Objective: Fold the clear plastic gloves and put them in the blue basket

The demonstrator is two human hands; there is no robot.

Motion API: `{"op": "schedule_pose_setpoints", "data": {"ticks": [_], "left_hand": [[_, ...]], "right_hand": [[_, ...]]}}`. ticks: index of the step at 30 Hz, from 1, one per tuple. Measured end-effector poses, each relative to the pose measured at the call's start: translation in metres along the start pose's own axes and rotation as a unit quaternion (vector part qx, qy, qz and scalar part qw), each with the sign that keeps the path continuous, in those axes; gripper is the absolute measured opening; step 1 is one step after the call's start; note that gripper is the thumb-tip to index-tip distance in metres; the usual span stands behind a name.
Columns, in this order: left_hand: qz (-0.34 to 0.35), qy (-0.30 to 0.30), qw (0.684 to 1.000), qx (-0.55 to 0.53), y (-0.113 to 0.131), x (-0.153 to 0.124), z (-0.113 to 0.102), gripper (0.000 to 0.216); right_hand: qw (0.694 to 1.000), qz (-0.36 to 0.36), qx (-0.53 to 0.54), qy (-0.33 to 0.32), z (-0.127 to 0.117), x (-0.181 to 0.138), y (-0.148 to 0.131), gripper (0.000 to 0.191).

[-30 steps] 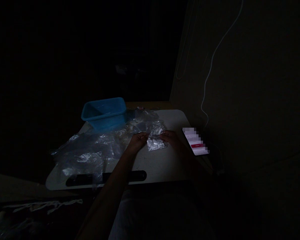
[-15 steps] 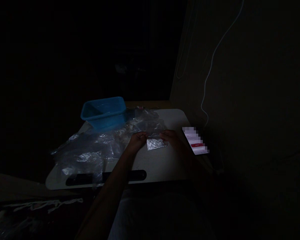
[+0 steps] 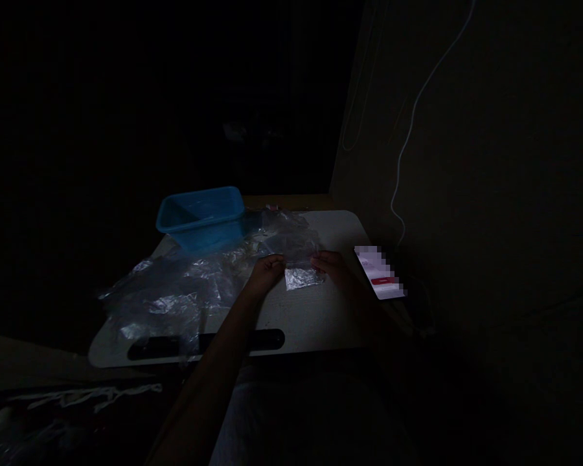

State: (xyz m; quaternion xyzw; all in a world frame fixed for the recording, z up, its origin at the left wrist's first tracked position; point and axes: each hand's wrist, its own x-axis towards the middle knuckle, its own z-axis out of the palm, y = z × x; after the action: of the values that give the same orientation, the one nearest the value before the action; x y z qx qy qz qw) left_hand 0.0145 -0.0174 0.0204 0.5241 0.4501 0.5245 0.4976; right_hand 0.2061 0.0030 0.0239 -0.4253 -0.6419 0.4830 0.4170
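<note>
Both hands pinch a small clear plastic bag (image 3: 302, 260) whose lower part is crinkled and shiny, like foil or bunched film. My left hand (image 3: 267, 272) has its fingers closed on the bag's left edge. On the right edge, my right hand (image 3: 330, 264) grips with thumb and fingers pressed together. What the bag's shiny lower part holds, if anything, is too dim to tell. More clear plastic (image 3: 286, 226) lies just beyond the hands, and a large heap of crumpled clear plastic (image 3: 175, 291) spreads to the left.
A blue plastic basin (image 3: 201, 223) stands at the back left of the white lap table (image 3: 315, 323). The table has a dark slot (image 3: 267, 339) along its front. A lit phone (image 3: 381, 275) lies to the right, near a white cable (image 3: 402, 155). The room is very dark.
Almost nothing differs. Both hands keep their hold on the small plastic bag, and its shiny lower part sits very slightly higher in view.
</note>
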Motion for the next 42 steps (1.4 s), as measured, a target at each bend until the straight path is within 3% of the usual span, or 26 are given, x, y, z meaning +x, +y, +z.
{"op": "schedule_pose_setpoints", "data": {"ticks": [10, 25, 33, 42], "left_hand": [[-0.006, 0.019, 1.000, -0.008, -0.011, 0.006, -0.002, 0.018], [-0.012, 0.024, 1.000, -0.004, -0.007, 0.003, -0.002, 0.016], [0.000, 0.022, 0.999, -0.038, -0.014, 0.006, -0.003, 0.020], [0.037, 0.032, 0.999, 0.013, -0.007, 0.004, -0.003, 0.010]], "right_hand": [[1.000, -0.008, 0.021, -0.008, 0.000, 0.001, 0.000, 0.022], [0.999, -0.003, 0.030, -0.016, -0.001, 0.001, 0.001, 0.018], [1.000, 0.006, 0.024, 0.002, -0.001, 0.001, 0.000, 0.019], [1.000, 0.000, 0.022, -0.003, -0.001, 0.004, 0.004, 0.020]]}}
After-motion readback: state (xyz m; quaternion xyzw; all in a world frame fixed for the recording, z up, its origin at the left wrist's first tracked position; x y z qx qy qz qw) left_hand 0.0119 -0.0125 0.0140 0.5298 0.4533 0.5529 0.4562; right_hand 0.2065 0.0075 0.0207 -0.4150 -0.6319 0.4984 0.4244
